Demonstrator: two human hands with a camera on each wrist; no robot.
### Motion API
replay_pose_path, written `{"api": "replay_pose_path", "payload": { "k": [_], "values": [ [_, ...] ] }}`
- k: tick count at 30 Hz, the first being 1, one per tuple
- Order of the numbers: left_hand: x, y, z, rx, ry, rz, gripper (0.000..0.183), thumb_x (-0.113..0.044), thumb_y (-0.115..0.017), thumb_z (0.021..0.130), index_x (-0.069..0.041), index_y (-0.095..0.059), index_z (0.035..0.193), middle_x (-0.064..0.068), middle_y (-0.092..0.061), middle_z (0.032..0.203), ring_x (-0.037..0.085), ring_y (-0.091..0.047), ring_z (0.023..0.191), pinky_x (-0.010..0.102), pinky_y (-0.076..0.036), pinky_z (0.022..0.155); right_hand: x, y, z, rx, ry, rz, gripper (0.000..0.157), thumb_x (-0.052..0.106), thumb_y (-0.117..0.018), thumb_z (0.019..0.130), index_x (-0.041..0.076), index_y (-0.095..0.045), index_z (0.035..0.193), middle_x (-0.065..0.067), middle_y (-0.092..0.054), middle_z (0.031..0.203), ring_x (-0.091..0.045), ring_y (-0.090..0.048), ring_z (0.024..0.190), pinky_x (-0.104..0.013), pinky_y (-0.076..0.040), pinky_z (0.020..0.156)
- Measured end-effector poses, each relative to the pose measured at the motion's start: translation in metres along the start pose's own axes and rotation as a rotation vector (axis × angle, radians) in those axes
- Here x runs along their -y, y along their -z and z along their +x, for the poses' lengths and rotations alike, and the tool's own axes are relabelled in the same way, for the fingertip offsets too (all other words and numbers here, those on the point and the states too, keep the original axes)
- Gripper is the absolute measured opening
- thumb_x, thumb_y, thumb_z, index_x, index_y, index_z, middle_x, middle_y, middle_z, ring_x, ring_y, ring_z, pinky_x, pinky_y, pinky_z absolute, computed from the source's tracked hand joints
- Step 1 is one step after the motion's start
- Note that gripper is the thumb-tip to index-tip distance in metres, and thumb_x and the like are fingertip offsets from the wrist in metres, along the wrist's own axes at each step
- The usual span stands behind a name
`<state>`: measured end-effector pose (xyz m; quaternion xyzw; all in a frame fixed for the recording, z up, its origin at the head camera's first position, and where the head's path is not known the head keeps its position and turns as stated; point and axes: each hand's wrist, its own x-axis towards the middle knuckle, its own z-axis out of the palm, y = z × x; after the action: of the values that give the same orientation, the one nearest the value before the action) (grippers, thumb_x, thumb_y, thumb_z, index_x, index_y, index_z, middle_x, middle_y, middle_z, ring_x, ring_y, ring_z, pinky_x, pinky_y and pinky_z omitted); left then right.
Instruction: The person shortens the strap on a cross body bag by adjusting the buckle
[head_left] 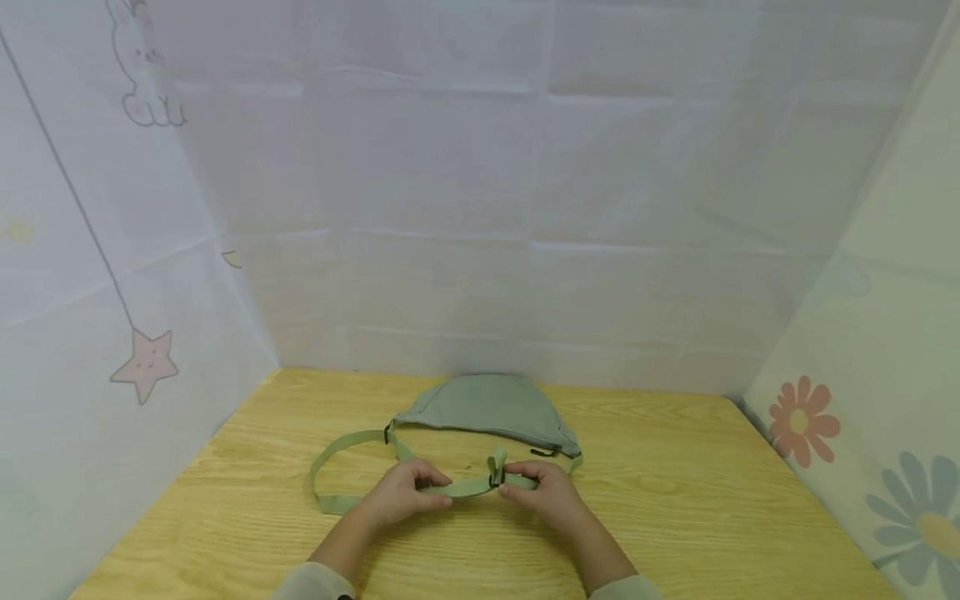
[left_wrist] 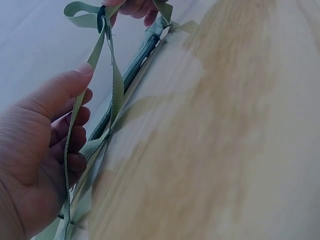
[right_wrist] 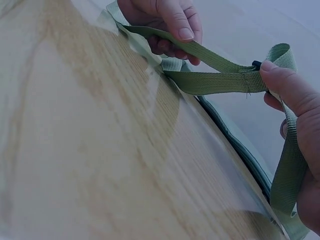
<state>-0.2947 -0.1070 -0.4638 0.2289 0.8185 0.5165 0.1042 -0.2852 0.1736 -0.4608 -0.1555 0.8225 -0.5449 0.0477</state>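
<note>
A grey-green waist bag (head_left: pixel 487 404) lies at the back of the table, its light green strap (head_left: pixel 341 442) looping forward. My left hand (head_left: pixel 408 492) pinches the strap between thumb and fingers, left of a small black buckle (head_left: pixel 496 480). At that buckle, my right hand (head_left: pixel 543 493) pinches the strap with thumb and fingertips. A short loop of webbing (right_wrist: pixel 282 54) stands up from the buckle. In the left wrist view the strap (left_wrist: pixel 80 107) runs under the left thumb. The right wrist view has the right thumb (right_wrist: pixel 287 85) pressed on the buckle's edge.
The wooden table (head_left: pixel 675 500) carries the bag. Pale printed cloth walls (head_left: pixel 480 208) stand behind it and on both sides. A black strap adjuster (head_left: pixel 388 433) sits near the bag's left end, and a dark zipper pull (head_left: pixel 543 452) near its right end.
</note>
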Motion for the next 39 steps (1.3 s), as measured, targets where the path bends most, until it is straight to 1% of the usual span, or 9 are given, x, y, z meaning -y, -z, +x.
{"api": "replay_pose_path", "payload": {
  "k": [6, 10, 15, 20, 24, 30, 32, 36, 39],
  "values": [
    [-0.004, -0.002, -0.001, -0.013, 0.006, -0.028, 0.029, -0.019, -0.076, 0.085, -0.003, -0.071, 0.11, 0.013, -0.064, 0.109, 0.013, -0.051, 0.089, 0.023, -0.045, 0.074, 0.003, -0.002, -0.001, -0.016, -0.049, 0.003, 0.052, 0.026, -0.082, 0.08, -0.002, -0.066, 0.121, -0.02, -0.066, 0.123, -0.021, -0.066, 0.099, -0.023, -0.056, 0.074],
    [-0.004, -0.003, 0.0, -0.028, 0.011, -0.02, 0.032, -0.02, -0.077, 0.085, -0.004, -0.07, 0.111, 0.013, -0.066, 0.112, 0.018, -0.055, 0.096, 0.026, -0.047, 0.079, 0.004, -0.003, -0.001, -0.024, -0.055, 0.007, 0.051, 0.025, -0.082, 0.08, -0.001, -0.066, 0.121, -0.019, -0.067, 0.121, -0.018, -0.066, 0.095, -0.022, -0.055, 0.072],
    [-0.002, -0.005, 0.001, -0.04, 0.009, -0.006, 0.036, -0.022, -0.079, 0.084, -0.003, -0.07, 0.113, 0.013, -0.066, 0.113, 0.024, -0.059, 0.102, 0.027, -0.049, 0.082, 0.004, -0.003, -0.002, -0.03, -0.042, 0.007, 0.05, 0.026, -0.081, 0.081, -0.002, -0.067, 0.119, -0.022, -0.065, 0.125, -0.025, -0.067, 0.102, -0.026, -0.057, 0.075],
    [0.002, -0.001, -0.002, -0.057, 0.031, 0.018, 0.035, -0.026, -0.079, 0.083, -0.006, -0.072, 0.111, 0.01, -0.067, 0.112, 0.023, -0.06, 0.103, 0.023, -0.05, 0.083, 0.0, -0.001, -0.001, -0.031, -0.041, 0.008, 0.053, 0.03, -0.081, 0.081, -0.001, -0.066, 0.122, -0.023, -0.063, 0.128, -0.036, -0.062, 0.115, -0.032, -0.057, 0.082],
    [0.005, 0.006, -0.006, -0.076, 0.047, 0.037, 0.036, -0.027, -0.08, 0.082, -0.006, -0.072, 0.111, 0.01, -0.068, 0.114, 0.023, -0.06, 0.105, 0.028, -0.05, 0.086, -0.004, 0.001, 0.001, -0.03, -0.04, 0.015, 0.054, 0.032, -0.081, 0.081, 0.0, -0.066, 0.122, -0.021, -0.063, 0.129, -0.039, -0.057, 0.121, -0.031, -0.057, 0.084],
    [0.007, 0.017, -0.009, -0.092, 0.066, 0.044, 0.034, -0.026, -0.08, 0.082, -0.009, -0.073, 0.11, 0.008, -0.068, 0.114, 0.022, -0.06, 0.106, 0.037, -0.05, 0.091, -0.003, 0.003, 0.001, -0.031, -0.03, 0.019, 0.051, 0.028, -0.08, 0.083, -0.001, -0.066, 0.122, -0.023, -0.062, 0.129, -0.037, -0.06, 0.117, -0.029, -0.057, 0.081],
    [0.008, 0.02, -0.011, -0.097, 0.069, 0.04, 0.033, -0.025, -0.08, 0.082, -0.009, -0.073, 0.11, 0.007, -0.069, 0.113, 0.021, -0.06, 0.105, 0.036, -0.049, 0.09, 0.002, 0.003, -0.001, -0.037, -0.033, 0.02, 0.049, 0.025, -0.079, 0.083, -0.002, -0.066, 0.121, -0.024, -0.062, 0.128, -0.037, -0.061, 0.116, -0.029, -0.058, 0.081],
    [0.009, 0.027, -0.013, -0.106, 0.064, 0.043, 0.033, -0.024, -0.081, 0.081, -0.007, -0.074, 0.108, 0.008, -0.07, 0.11, 0.02, -0.06, 0.102, 0.028, -0.049, 0.085, 0.0, 0.003, -0.001, -0.03, -0.035, 0.029, 0.049, 0.026, -0.08, 0.083, -0.002, -0.067, 0.12, -0.024, -0.062, 0.128, -0.035, -0.063, 0.113, -0.028, -0.058, 0.079],
    [0.009, 0.031, -0.015, -0.1, 0.055, 0.049, 0.033, -0.025, -0.08, 0.081, -0.007, -0.074, 0.108, 0.009, -0.07, 0.109, 0.018, -0.06, 0.101, 0.024, -0.048, 0.084, -0.005, 0.003, 0.001, -0.022, -0.03, 0.019, 0.049, 0.028, -0.08, 0.082, -0.001, -0.068, 0.12, -0.023, -0.062, 0.13, -0.037, -0.061, 0.117, -0.029, -0.058, 0.081]
  ]
}}
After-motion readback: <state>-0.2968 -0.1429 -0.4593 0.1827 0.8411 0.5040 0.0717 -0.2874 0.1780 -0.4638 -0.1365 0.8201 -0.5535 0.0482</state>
